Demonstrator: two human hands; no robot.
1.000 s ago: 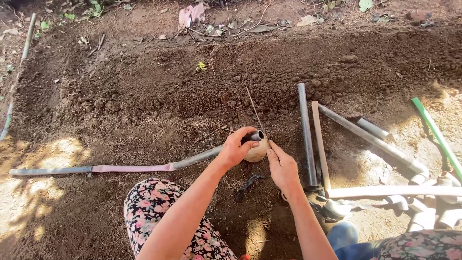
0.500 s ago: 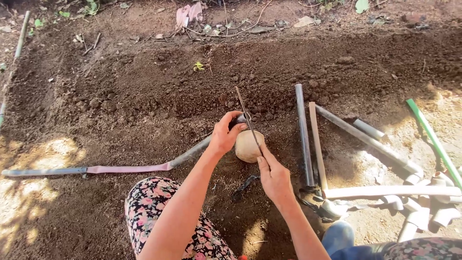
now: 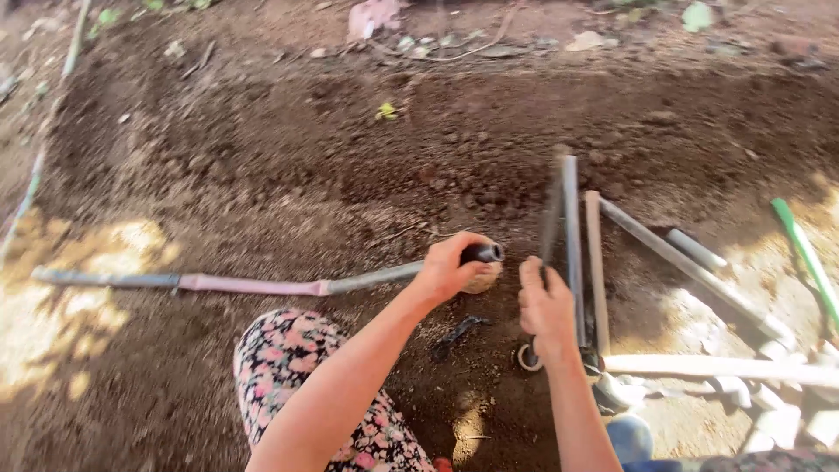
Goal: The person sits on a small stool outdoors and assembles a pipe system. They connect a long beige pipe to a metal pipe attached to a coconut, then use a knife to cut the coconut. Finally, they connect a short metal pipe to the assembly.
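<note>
at frame centre, left hand (image 3: 447, 269) fingers wrap tight round a dark pipe end (image 3: 483, 253); right hand (image 3: 547, 308) fingers are closed on a blurred blade (image 3: 551, 218).

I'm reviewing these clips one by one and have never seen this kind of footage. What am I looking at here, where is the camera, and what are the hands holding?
There is no machine: a person wears a camera on the head, so the single view looks down at their own arms and floral-print knees. The ground is dark tilled soil. The left hand grips the end of a long pipe lying across the soil, with a pale rounded thing under its fingers. The right hand holds a thin dark strip, blurred, so I cannot tell what it is. Beside it lie several loose grey pipes and a green rod.
</note>
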